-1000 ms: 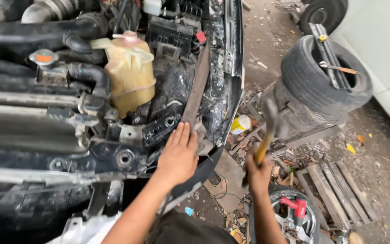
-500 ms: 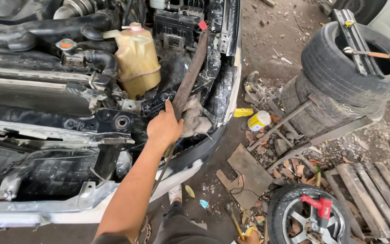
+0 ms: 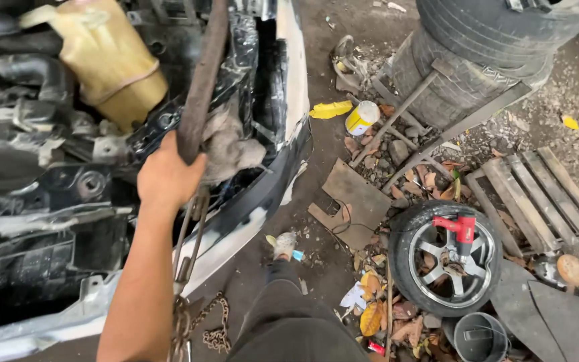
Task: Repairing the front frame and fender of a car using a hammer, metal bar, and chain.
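My left hand is closed around the lower end of a long rusty metal bar. The bar rises steeply over the stripped front of a car. Under the hand, a rusty rod and a chain hang down toward the ground. A dirty grey rag lies bunched against the bar, just right of the hand. A yellowed plastic fluid tank sits in the engine bay up and left of the hand. My right hand is out of view.
The car's black-and-white bumper edge runs diagonally beside my leg and shoe. On the dirt to the right are stacked tyres, a wheel with a red tool on it, a wooden pallet, a white can and a grey bucket.
My left hand went from lying flat on the car's front frame to gripping the rusty bar. My right hand, which held a hammer, has left the view. The camera has moved closer.
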